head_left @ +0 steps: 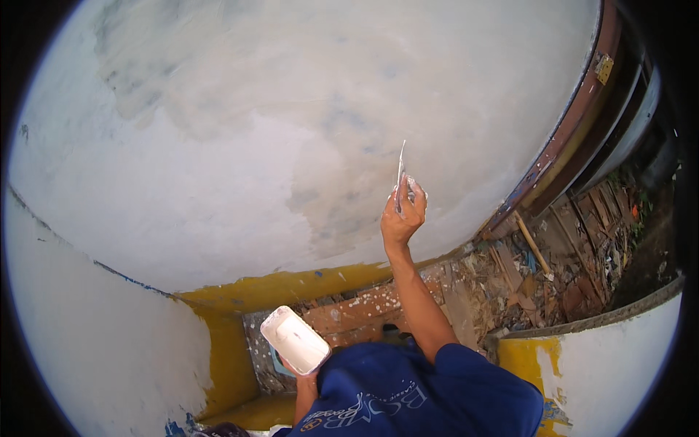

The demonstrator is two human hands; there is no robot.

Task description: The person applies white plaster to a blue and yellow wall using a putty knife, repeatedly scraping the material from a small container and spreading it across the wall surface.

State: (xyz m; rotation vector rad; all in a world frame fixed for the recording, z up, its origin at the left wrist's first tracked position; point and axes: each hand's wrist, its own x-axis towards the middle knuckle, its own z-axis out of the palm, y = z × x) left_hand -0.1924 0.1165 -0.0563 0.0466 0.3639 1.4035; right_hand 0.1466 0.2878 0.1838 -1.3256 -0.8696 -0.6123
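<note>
Your right hand (403, 215) raised, arm extended, clenched on putty knife (400, 169); blade upright, edge against white wall (255, 146). Your left hand (291, 366) low, grasping white tub (295, 339) from beneath, long axis diagonal.

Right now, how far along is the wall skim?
Done: smooth white coat across the wall's left and middle. In hand: right hand presses a putty knife to the wall; left hand holds a white tub. Left: blotchy grey patch beside the knife.
</note>
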